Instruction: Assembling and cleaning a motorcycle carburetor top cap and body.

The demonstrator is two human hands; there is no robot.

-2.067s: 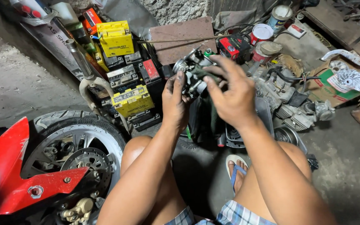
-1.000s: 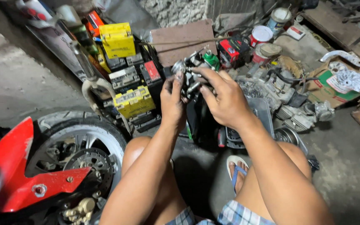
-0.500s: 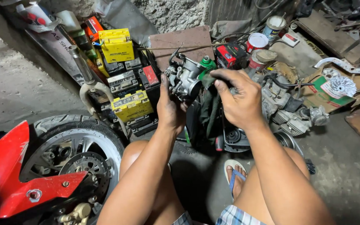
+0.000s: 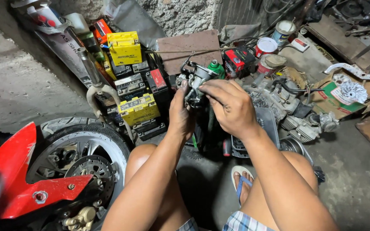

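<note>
I hold a small grey metal carburettor [image 4: 196,79] up in front of me with both hands. My left hand [image 4: 180,113] grips it from below and the left, thumb up along its side. From the right, my right hand [image 4: 229,107] closes over it, fingers curled onto its body, hiding its lower part. My bare knees and a foot in a blue-strapped sandal [image 4: 241,180] are below.
A motorcycle front wheel [image 4: 76,154] with red fender [image 4: 18,179] stands at lower left. Yellow and black batteries [image 4: 135,92] are stacked behind the hands. Engine parts [image 4: 292,115], tins [image 4: 267,46], a green bottle [image 4: 214,68] and cardboard [image 4: 335,96] lie on the concrete floor at right.
The carburettor has been turned in my hands. My right hand has shifted from covering its top to gripping its right side; the camera view moved slightly.
</note>
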